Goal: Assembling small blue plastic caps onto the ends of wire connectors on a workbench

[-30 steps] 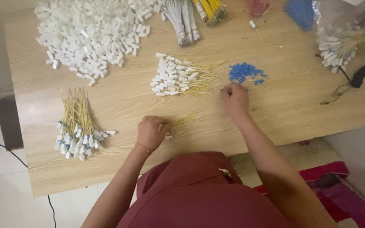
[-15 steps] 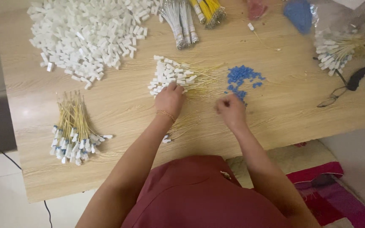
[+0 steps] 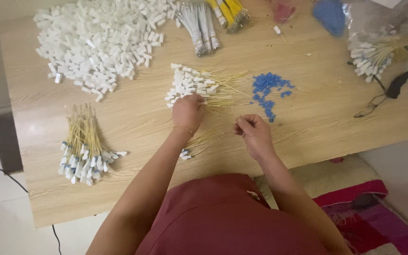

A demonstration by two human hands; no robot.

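My left hand [image 3: 188, 111] reaches into a small heap of yellow wires with white plastic connectors [image 3: 192, 85] in the middle of the wooden table [image 3: 317, 123], its fingers closing on pieces at the heap's near edge. My right hand [image 3: 253, 132] hovers to its right, fingertips pinched together on something too small to make out, just below a scatter of small blue caps [image 3: 266, 87]. A few finished wires [image 3: 199, 143] lie between my forearms.
A big pile of loose white connectors [image 3: 95, 38] fills the far left. A bundle of yellow wires with blue-and-white ends [image 3: 83, 148] lies at the near left. Grey and yellow wire bundles [image 3: 211, 19], another connector bunch [image 3: 376, 49], a blue bag and black glasses [image 3: 386, 94] sit at the far right.
My left hand moved from the table's near edge up to the central heap of wired connectors. My right hand drew back from the blue caps toward me.
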